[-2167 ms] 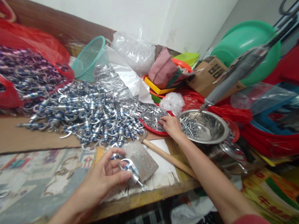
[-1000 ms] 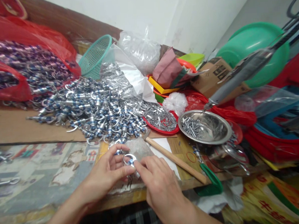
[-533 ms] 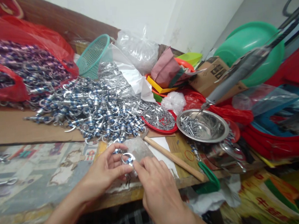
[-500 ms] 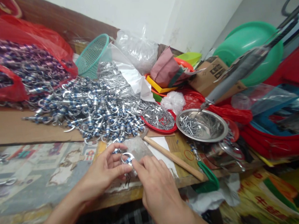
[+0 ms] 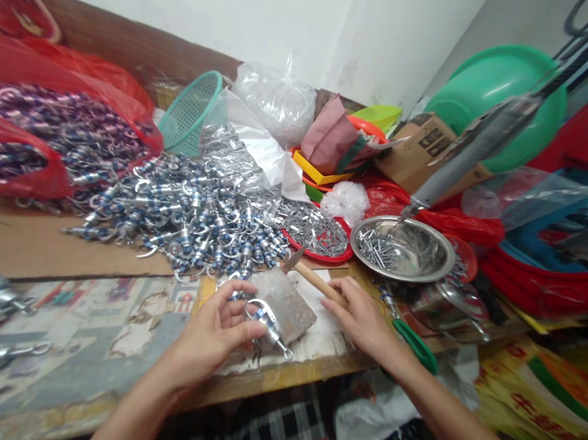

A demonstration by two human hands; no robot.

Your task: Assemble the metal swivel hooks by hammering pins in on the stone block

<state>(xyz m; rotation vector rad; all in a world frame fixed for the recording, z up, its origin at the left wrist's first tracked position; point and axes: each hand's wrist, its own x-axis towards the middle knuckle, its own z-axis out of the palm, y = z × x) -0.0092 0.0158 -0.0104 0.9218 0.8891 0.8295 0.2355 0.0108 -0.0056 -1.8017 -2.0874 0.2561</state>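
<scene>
On the counter's (image 5: 282, 378) near edge, my left hand (image 5: 215, 329) pinches the snap hook (image 5: 267, 318) against the metal block (image 5: 288, 302). My right hand (image 5: 361, 315) curls round the hammer handle (image 5: 317, 281). I'd steady the hook flat, fingers clear, then strike lightly.

**Even indoor light, soft edges, wide-angle stretch**

The scene is brightly and evenly lit from above, with the white wall (image 5: 284, 30) at the far side near overexposed. Shadows are faint and short. Small glints sparkle on the pile of metal clips (image 5: 195, 212) and a broad sheen lies in the steel bowl (image 5: 424, 252). The centre is fairly sharp; the near left and far right edges smear and stretch, and the grey tool (image 5: 472, 148) is blurred.
</scene>
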